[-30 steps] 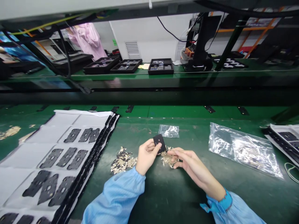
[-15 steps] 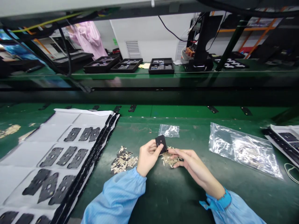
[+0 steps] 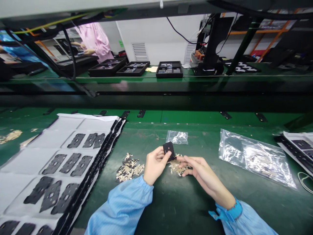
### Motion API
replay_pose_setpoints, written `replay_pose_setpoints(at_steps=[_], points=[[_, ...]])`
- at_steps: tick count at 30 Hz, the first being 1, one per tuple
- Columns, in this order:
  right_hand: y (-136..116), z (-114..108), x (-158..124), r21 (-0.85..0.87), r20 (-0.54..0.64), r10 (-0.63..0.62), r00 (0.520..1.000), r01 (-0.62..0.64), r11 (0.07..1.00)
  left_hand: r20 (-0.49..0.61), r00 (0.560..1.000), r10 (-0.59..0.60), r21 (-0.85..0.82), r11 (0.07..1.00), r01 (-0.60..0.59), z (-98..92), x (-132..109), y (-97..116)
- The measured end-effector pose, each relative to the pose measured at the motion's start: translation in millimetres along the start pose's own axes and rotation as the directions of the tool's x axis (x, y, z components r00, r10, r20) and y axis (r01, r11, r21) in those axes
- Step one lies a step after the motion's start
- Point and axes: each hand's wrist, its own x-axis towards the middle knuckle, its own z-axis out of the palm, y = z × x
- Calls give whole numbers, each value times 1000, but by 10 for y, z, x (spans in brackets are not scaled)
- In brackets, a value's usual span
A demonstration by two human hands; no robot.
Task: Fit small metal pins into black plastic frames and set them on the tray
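Observation:
Near the middle of the green table, my left hand (image 3: 155, 164) pinches a small black plate (image 3: 168, 149) between thumb and fingers, holding it tilted. My right hand (image 3: 199, 171) is at the plate's lower right edge, fingertips close to it over a pile of small metallic pieces (image 3: 176, 167); whether they grip a piece is too small to tell. A second pile (image 3: 129, 168) of metallic and dark pieces lies left of my left hand. Just beyond the plate lies a small clear bag (image 3: 180, 137).
A white tray (image 3: 52, 130) with several black plates fills the left side. A large clear bag (image 3: 259, 158) lies right. Black plates lie on the green strip (image 3: 156, 116) behind. A person in pink (image 3: 97, 40) stands beyond black trays (image 3: 169, 72).
My hands and the held plate have barely moved. Plates on the strip behind have shifted slightly to the right. The person in pink now shows hands at a dark object.

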Motion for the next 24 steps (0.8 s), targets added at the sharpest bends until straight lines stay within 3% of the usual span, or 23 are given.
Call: replay_pose_setpoints(at_steps=[24], points=[[14, -16, 12, 137, 45, 60, 997, -65, 988, 17, 1000, -13, -20, 1000, 13, 0, -9, 11]])
